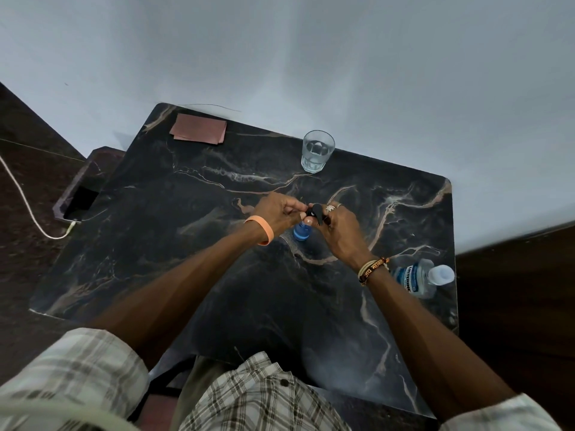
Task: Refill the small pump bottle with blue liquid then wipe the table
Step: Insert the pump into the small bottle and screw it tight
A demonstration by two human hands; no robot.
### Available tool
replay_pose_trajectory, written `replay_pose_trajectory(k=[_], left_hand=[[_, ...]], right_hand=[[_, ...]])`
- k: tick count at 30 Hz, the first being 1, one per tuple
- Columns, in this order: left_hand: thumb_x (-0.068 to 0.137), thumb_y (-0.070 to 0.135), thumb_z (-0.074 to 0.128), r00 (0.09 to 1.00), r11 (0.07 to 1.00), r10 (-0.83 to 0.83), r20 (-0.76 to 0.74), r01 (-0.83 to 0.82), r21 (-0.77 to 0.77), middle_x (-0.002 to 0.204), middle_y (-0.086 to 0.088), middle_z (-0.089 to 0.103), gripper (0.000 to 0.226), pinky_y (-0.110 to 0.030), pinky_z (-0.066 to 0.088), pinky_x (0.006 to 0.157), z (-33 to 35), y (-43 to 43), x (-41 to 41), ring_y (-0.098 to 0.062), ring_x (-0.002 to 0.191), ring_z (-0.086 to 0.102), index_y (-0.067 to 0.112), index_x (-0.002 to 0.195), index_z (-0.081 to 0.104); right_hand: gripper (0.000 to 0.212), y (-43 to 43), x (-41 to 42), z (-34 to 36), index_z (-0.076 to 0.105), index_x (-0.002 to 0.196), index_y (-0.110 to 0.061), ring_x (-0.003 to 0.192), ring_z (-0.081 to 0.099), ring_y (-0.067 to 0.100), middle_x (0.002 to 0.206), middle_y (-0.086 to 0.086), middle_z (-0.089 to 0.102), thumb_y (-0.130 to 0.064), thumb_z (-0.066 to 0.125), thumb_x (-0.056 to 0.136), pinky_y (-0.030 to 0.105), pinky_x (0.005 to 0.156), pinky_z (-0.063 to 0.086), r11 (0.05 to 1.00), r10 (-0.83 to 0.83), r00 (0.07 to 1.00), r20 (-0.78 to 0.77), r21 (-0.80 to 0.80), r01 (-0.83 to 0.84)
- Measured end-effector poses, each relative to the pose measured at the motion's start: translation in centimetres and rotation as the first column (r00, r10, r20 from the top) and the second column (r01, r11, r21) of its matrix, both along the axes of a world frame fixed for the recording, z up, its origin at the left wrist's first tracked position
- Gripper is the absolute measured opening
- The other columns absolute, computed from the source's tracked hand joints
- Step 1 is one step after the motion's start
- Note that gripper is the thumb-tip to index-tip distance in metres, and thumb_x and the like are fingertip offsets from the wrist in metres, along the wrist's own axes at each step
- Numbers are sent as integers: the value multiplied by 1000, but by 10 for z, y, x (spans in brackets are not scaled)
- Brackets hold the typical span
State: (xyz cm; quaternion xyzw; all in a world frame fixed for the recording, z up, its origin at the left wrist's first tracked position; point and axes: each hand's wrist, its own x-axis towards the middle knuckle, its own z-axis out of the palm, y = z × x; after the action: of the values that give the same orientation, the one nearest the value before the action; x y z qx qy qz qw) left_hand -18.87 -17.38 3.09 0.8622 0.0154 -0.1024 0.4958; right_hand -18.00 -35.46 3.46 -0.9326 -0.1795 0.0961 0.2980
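Pinching the black pump [315,210] from both sides, left hand [277,213] and right hand [340,230] hold it atop the bottle [301,233], which stands mid-table, blue inside. Probably recapping after the refill: next, a straight, firm twist, then the far cloth [199,129]. Dark marble table [186,244]; pale wall [311,57].
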Motion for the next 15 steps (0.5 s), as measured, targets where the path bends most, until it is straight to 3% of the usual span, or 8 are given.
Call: replay_pose_trajectory(k=[6, 10, 12, 15], left_hand=[[87, 13, 67, 999, 997, 40, 7, -40, 68, 96, -2, 74, 20, -34, 55, 84, -8, -2, -5, -13, 87, 68, 18, 105, 73], [77, 0, 68, 999, 966, -23, -46, 34, 257, 116, -11, 64, 46, -44, 50, 93, -17, -6, -8, -27, 107, 60, 16, 120, 64], [71, 3, 74, 996, 947, -65, -62, 81, 312, 124, -12, 58, 58, -42, 45, 99, -22, -8, -10, -29, 116, 53, 15, 125, 60], [64, 12, 82, 996, 967, -92, -20, 94, 236, 111, -7, 66, 51, -33, 46, 92, -26, -16, -13, -26, 106, 59, 14, 112, 65]], right_hand=[[38, 5, 3, -9, 70, 102, -10, 79, 53, 20, 87, 6, 58, -46, 60, 93, 30, 67, 42, 1000, -8, 999, -54, -18, 7], [21, 4, 2, -17, 66, 98, -17, 84, 55, 20, 86, -1, 55, -38, 62, 95, 29, 70, 38, 1000, -19, 996, -83, -22, 17], [16, 4, 1, -19, 65, 100, -20, 88, 56, 21, 89, -2, 56, -35, 64, 94, 33, 73, 44, 1000, -20, 995, -103, -17, 19], [27, 3, -3, -18, 63, 114, -21, 101, 58, 19, 106, 2, 64, -33, 69, 90, 37, 86, 48, 1000, -12, 994, -107, 25, 14]])
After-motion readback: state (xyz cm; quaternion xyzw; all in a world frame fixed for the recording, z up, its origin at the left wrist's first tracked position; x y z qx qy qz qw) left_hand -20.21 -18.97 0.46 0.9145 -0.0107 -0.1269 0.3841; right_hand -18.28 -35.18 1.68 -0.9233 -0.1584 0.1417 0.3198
